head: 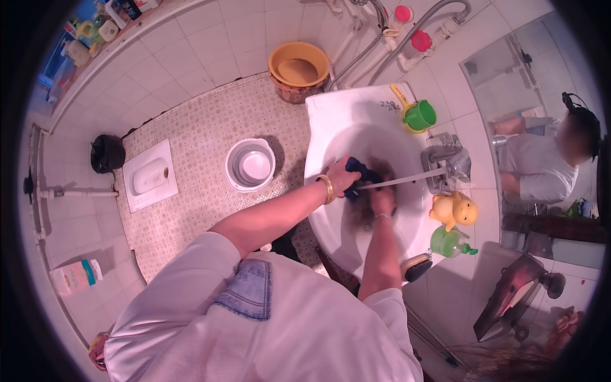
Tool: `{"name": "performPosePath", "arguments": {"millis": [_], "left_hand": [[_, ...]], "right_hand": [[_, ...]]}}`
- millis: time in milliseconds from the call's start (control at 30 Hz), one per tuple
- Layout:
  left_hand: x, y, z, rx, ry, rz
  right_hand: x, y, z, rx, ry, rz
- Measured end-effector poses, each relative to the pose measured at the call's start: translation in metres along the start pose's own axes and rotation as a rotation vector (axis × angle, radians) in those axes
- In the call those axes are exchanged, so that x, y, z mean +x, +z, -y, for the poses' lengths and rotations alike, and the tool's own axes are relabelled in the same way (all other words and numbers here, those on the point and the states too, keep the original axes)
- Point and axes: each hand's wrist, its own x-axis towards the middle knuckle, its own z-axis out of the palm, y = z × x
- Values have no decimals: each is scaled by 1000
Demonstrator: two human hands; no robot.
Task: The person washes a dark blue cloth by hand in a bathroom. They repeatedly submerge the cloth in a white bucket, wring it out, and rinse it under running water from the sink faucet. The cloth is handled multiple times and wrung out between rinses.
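Observation:
A dark blue cloth (359, 167) lies bunched in the white washbasin (329, 229), over murky water. My left hand (341, 176), with a gold bangle at the wrist, grips the cloth's left side. Deeper in the bowl, my right hand (383, 200) holds another part of it; its fingers are blurred and partly hidden. From the metal faucet (437, 162) on the right, a stream of water (405, 181) runs across the bowl and falls between my hands.
On the basin's rim are a green cup (420, 114), a yellow toy figure (454, 211), a green pump bottle (446, 242) and a scrub brush (416, 267). A grey-white basin (231, 164) stands on the floor left of me. Farther off are an orange tub (277, 62) and a squat toilet (150, 203).

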Motion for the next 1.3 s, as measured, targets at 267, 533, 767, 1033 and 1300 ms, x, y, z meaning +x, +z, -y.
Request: {"name": "performPosePath", "arguments": {"millis": [267, 533, 767, 1033, 1300], "left_hand": [[1, -5, -6, -420, -47, 66], [15, 0, 8, -848, 146, 407], [12, 12, -6, -42, 438, 41], [19, -11, -22, 377, 525, -333], [-4, 8, -13, -16, -141, 75]], "right_hand": [[-42, -73, 110, 884, -174, 138], [-47, -69, 138, 835, -429, -331], [-3, -52, 77, 602, -6, -261], [3, -17, -36, 79, -67, -230], [-30, -70, 46, 1144, 100, 439]]}}
